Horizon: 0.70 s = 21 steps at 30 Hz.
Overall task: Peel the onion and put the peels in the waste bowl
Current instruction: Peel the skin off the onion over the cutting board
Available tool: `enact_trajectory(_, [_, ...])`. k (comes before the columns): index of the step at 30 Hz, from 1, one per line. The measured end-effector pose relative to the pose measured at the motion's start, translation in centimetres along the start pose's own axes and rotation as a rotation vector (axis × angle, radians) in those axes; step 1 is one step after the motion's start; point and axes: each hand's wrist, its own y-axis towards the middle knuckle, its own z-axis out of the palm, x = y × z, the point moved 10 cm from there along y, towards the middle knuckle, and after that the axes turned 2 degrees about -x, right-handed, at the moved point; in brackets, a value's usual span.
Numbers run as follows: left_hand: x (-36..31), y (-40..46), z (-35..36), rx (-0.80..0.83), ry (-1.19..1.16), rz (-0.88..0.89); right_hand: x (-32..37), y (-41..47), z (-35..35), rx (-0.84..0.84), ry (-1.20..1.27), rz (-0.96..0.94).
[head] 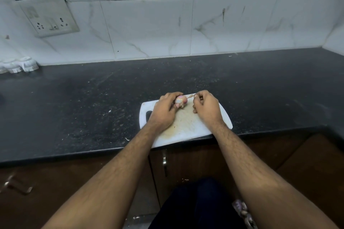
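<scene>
Peeling under way at frame centre: left hand grips the onion over the cutting board, right hand pinches a peel strip; next, tear free—no waste bowl visible.

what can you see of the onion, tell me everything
The onion is small and round, pink with a pale, whitish patch, so part of its skin looks already off. It lies over the far end of the white cutting board, gripped by the left hand, which hides its left side. A brownish tuft shows at its near end. The right hand pinches a brown peel strip beside it.
</scene>
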Motion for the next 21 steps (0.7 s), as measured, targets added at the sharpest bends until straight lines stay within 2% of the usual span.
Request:
enact_trajectory(7, [0.8,0.0,0.2,0.016,-0.055,-0.062,-1.1,0.3,-0.6,-0.076,-0.009,0.083])
enact_trajectory(21, [0.3,-0.2,-0.4,-0.024,-0.192,-0.067,0.0,-0.2,0.6,0.036,-0.053,-0.013])
